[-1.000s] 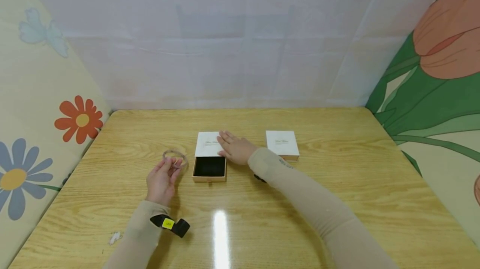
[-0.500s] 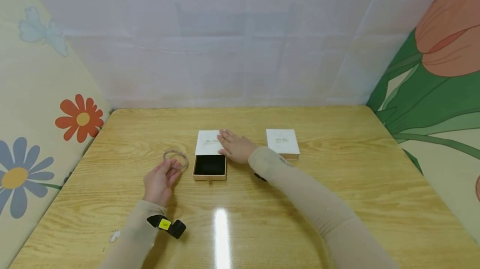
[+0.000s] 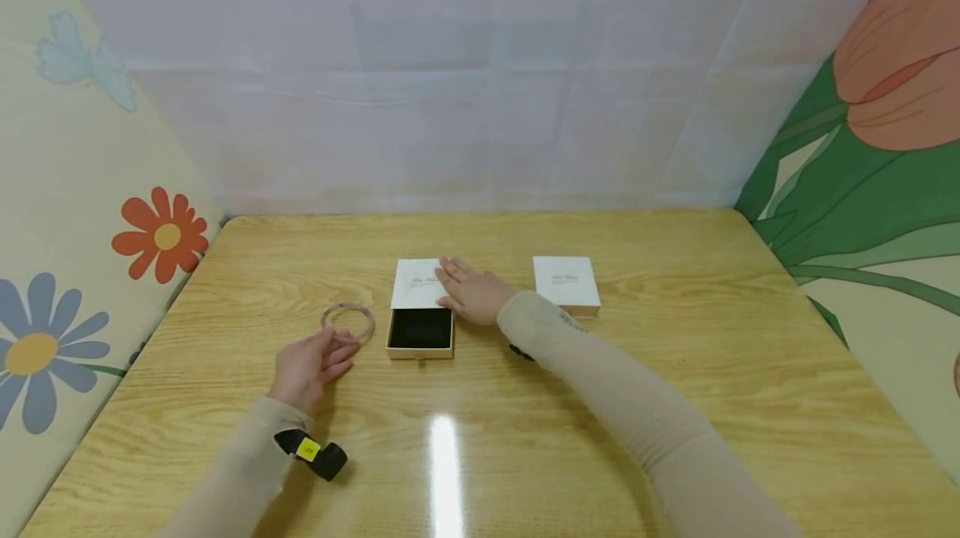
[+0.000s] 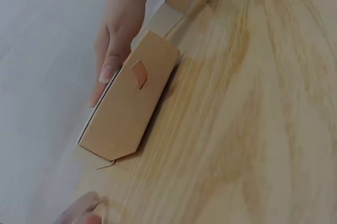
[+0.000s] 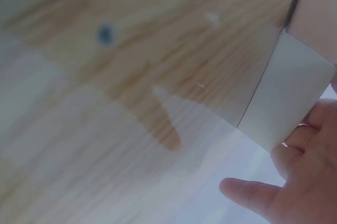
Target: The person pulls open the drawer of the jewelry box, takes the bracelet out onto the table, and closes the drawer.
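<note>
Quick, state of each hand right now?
Left hand: closed, pinching the near side of the bangle.
Right hand: open, fingers resting on the open box.

Soft, even light on the table (image 3: 675,371), and a hard white streak of glare (image 3: 446,471) blazes down its near middle! Faint shadows under both sleeves (image 3: 232,455). Lettering on the left box (image 3: 412,292) is blurred; the right wrist view runs hazy, low in contrast.
</note>
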A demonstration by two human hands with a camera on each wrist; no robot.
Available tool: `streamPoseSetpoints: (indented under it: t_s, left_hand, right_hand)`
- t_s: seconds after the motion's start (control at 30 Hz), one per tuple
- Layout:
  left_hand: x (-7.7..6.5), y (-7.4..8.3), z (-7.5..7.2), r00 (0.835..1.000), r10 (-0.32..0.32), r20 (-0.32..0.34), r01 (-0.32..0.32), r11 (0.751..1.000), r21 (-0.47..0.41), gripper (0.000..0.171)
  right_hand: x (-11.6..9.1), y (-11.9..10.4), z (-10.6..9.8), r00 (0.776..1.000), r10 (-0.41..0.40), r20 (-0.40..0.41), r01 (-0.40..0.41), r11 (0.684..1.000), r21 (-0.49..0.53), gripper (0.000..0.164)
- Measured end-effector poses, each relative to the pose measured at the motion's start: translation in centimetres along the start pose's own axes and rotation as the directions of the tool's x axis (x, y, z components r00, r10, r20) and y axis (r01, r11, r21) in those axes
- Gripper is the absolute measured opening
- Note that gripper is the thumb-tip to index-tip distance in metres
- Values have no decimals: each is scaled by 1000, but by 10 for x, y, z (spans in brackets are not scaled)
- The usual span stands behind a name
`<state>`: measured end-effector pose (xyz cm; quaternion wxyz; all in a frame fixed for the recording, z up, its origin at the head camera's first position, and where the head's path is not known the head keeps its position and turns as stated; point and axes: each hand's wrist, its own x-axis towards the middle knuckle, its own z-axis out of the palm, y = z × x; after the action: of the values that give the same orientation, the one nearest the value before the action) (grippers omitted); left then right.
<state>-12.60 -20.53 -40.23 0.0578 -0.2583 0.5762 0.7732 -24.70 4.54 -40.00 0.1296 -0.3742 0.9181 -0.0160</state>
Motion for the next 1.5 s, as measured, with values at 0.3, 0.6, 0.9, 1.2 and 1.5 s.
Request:
streamPoseSetpoints:
  t_s: [0.3, 0.6, 0.9, 1.2, 1.5]
  left_hand:
    - [6, 4, -10, 998, 3, 70, -15, 987, 161, 36]
    - [16, 14, -22, 981, -99, 168, 53, 965, 258, 41]
    - [26, 17, -30, 969, -162, 189, 99, 947, 306, 37]
    - [30, 20, -30, 967, -193, 166, 97, 882, 461, 35]
    - [29, 23, -30, 962, -198, 186, 69, 841, 537, 33]
  right_hand:
    - [0, 1, 0, 1000, -7, 4, 7, 1000, 0, 61]
    - [0, 1, -1, 1000, -14, 4, 14, 1000, 3, 61]
    - [0, 1, -1, 1000, -18, -6, 18, 1000, 2, 61]
    - [0, 1, -1, 1000, -20, -4, 20, 1000, -1, 61]
    - [0, 1, 1, 1000, -15, -4, 15, 1000, -2, 61]
